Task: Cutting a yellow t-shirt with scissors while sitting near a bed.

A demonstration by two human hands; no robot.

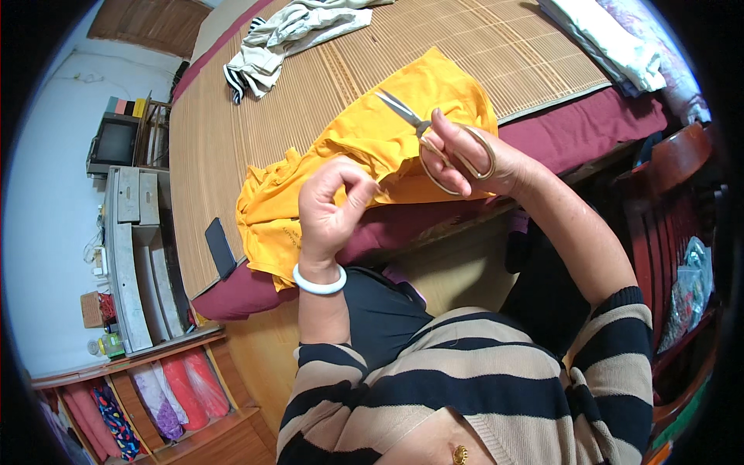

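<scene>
A pair of scissors [404,110] with gold-coloured handle loops is in my right hand [496,164], fingers through the loops. The blades point to the far left and stand slightly apart. My left hand [329,205], with a pale bangle [319,288] at the wrist, is closed in a pinch; what its fingertips hold, if anything, is too small to make out. Both hands are over a crumpled yellow garment [434,87], which lies across the near edge of the bed with one part hanging down.
A woven mat [217,147] covers the bed, above maroon bedding [542,151]. A phone [220,246] lies at the left edge. Pale clothes [298,39] lie at the far side, folded white cloth [612,46] at far right. A wooden chair [647,232] stands to my right.
</scene>
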